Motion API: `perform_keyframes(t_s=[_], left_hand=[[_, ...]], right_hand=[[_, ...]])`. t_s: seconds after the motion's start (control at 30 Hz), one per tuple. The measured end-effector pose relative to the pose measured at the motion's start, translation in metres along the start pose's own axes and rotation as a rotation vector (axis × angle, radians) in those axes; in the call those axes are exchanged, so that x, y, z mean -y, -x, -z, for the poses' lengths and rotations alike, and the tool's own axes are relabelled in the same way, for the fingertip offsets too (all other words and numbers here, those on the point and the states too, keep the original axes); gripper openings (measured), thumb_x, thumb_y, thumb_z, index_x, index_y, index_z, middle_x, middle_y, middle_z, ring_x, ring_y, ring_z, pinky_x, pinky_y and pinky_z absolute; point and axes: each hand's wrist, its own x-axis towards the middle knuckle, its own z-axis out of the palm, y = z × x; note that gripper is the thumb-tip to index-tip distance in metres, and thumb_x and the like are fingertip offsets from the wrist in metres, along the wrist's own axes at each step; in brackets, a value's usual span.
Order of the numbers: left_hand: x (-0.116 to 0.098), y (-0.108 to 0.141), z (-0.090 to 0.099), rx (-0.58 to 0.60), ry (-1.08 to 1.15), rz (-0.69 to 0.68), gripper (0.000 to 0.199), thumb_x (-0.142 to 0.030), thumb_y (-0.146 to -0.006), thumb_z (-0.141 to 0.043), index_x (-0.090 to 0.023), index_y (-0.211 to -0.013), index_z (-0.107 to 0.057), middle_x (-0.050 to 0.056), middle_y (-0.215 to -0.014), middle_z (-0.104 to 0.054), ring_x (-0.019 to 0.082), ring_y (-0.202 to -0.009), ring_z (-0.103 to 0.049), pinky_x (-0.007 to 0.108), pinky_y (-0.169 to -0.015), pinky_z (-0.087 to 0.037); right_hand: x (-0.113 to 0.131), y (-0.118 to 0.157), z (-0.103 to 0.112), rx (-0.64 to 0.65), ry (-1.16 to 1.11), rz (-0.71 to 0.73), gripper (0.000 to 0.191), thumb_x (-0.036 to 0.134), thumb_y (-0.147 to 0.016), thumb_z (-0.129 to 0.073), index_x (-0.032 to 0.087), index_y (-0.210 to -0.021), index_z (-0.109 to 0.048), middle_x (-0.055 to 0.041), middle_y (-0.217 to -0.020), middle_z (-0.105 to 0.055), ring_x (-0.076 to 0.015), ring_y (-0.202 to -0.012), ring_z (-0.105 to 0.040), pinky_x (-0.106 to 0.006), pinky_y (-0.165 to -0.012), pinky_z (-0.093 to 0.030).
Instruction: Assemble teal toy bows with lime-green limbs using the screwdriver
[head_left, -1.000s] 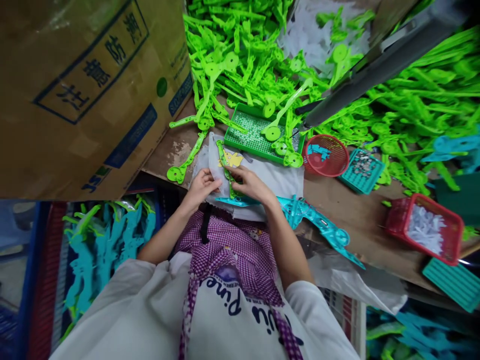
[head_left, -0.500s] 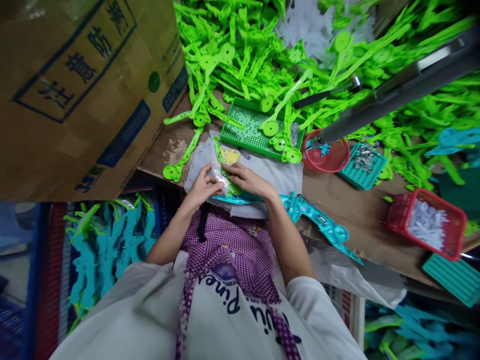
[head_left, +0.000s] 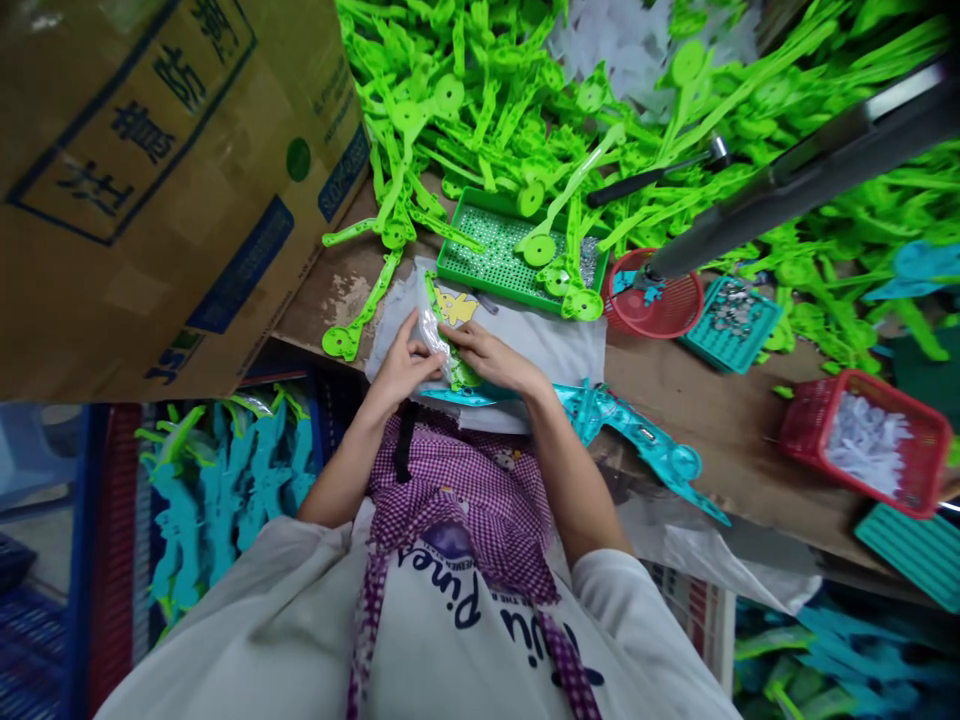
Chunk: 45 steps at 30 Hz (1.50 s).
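Observation:
My left hand (head_left: pixel 405 366) is closed, thumb and fingers pinching a clear, shiny plastic piece (head_left: pixel 430 328). That piece lies along a bright green plastic part (head_left: pixel 463 376). My right hand (head_left: pixel 493 358) bends over the green part from the other side, its fingertips closed on it. Below both hands a long turquoise plastic piece (head_left: pixel 637 440) lies along the table edge, partly covered by my right wrist. A grey cloth (head_left: pixel 559 345) with a yellow printed figure is spread underneath.
A large cardboard box (head_left: pixel 225 200) stands at left. Behind the cloth are a green basket (head_left: pixel 517 291), a black-handled hammer (head_left: pixel 637 188) and heaped green parts. A dark bar (head_left: pixel 787 180) slants in above a round red basket (head_left: pixel 660 325). Another red basket (head_left: pixel 817 425) holds white pieces.
The view has shifted slightly. My hands stay at the same spot; the clear piece looks a little more upright against the green part.

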Motion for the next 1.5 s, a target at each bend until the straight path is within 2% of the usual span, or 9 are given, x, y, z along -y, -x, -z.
perform_keyframes(t_s=[0.33,0.6,0.7,0.8,0.9,1.0,1.1,1.2,1.5], left_hand=[[0.003,0.003,0.003,0.001,0.013,0.019,0.097,-0.014,-0.077,-0.08,-0.033,-0.157,-0.028,-0.006,-0.077,-0.056,0.01,-0.066,-0.065,0.03,-0.071,-0.065],[0.006,0.002,-0.002,-0.027,-0.106,0.016,0.1,-0.012,-0.078,-0.078,-0.031,-0.159,-0.022,-0.007,-0.074,-0.056,0.009,-0.06,-0.063,0.026,-0.064,-0.06],[0.004,0.003,-0.003,-0.012,-0.162,0.037,0.106,-0.014,-0.078,-0.079,-0.028,-0.161,-0.015,-0.007,-0.072,-0.055,0.009,-0.059,-0.063,0.025,-0.064,-0.059],[0.0,0.009,0.0,0.041,-0.264,0.039,0.112,-0.022,-0.079,-0.079,-0.026,-0.163,-0.005,-0.007,-0.071,-0.056,0.011,-0.059,-0.063,0.028,-0.064,-0.058],[-0.009,0.013,0.007,0.073,-0.561,-0.022,0.105,-0.032,-0.081,-0.079,-0.021,-0.163,-0.014,-0.004,-0.072,-0.06,0.015,-0.062,-0.063,0.031,-0.066,-0.057],[-0.022,0.01,0.018,0.037,-0.939,-0.189,0.078,-0.04,-0.086,-0.074,-0.017,-0.153,-0.04,0.002,-0.084,-0.066,0.021,-0.08,-0.067,0.038,-0.083,-0.057],[-0.035,-0.003,0.028,-0.033,-1.149,-0.412,0.046,-0.039,-0.097,-0.058,-0.016,-0.137,-0.058,0.012,-0.116,-0.067,0.027,-0.113,-0.063,0.044,-0.103,-0.049],[-0.042,-0.021,0.035,0.028,-1.206,-0.528,0.044,-0.036,-0.099,-0.054,-0.016,-0.138,-0.057,0.014,-0.138,-0.06,0.028,-0.131,-0.053,0.046,-0.115,-0.039],[-0.047,-0.034,0.041,0.168,-1.335,-0.572,0.043,-0.038,-0.098,-0.055,-0.019,-0.136,-0.059,0.015,-0.152,-0.051,0.035,-0.133,-0.05,0.056,-0.113,-0.035]], right_hand=[[0.002,0.003,0.0,-0.024,-0.003,0.029,0.059,0.014,-0.093,-0.038,0.024,-0.15,-0.048,-0.0095,-0.115,-0.056,-0.0224,-0.113,-0.057,-0.045,-0.11,-0.046],[0.0,0.002,-0.003,-0.059,-0.006,0.038,0.056,0.016,-0.093,-0.038,0.018,-0.148,-0.049,-0.0117,-0.118,-0.058,-0.0234,-0.113,-0.058,-0.049,-0.108,-0.046],[0.001,0.005,-0.005,-0.095,-0.041,0.036,0.063,0.014,-0.091,-0.039,0.015,-0.154,-0.037,-0.0122,-0.115,-0.06,-0.0221,-0.105,-0.059,-0.048,-0.103,-0.05],[0.001,0.009,-0.007,-0.082,-0.024,0.074,0.065,0.014,-0.09,-0.041,0.015,-0.154,-0.038,-0.012,-0.113,-0.06,-0.0224,-0.103,-0.058,-0.047,-0.101,-0.051],[0.004,0.011,-0.008,-0.069,0.04,0.096,0.054,0.018,-0.095,-0.037,0.018,-0.147,-0.05,-0.0117,-0.11,-0.06,-0.0245,-0.107,-0.056,-0.049,-0.103,-0.049],[0.009,0.013,-0.011,-0.094,0.052,0.078,0.048,0.03,-0.102,-0.036,0.019,-0.145,-0.052,-0.0115,-0.109,-0.06,-0.0251,-0.105,-0.058,-0.049,-0.101,-0.049],[0.016,0.014,-0.014,-0.135,0.073,0.038,0.053,0.047,-0.101,-0.044,0.019,-0.146,-0.052,-0.0125,-0.112,-0.06,-0.0272,-0.108,-0.058,-0.049,-0.101,-0.049],[0.02,0.015,-0.016,-0.142,0.083,0.014,0.056,0.05,-0.099,-0.048,0.017,-0.144,-0.053,-0.0133,-0.113,-0.06,-0.0284,-0.111,-0.058,-0.049,-0.103,-0.049],[0.021,0.014,-0.013,-0.097,0.11,0.015,0.056,0.05,-0.1,-0.045,0.019,-0.146,-0.05,-0.0135,-0.116,-0.06,-0.0284,-0.111,-0.057,-0.05,-0.103,-0.05]])
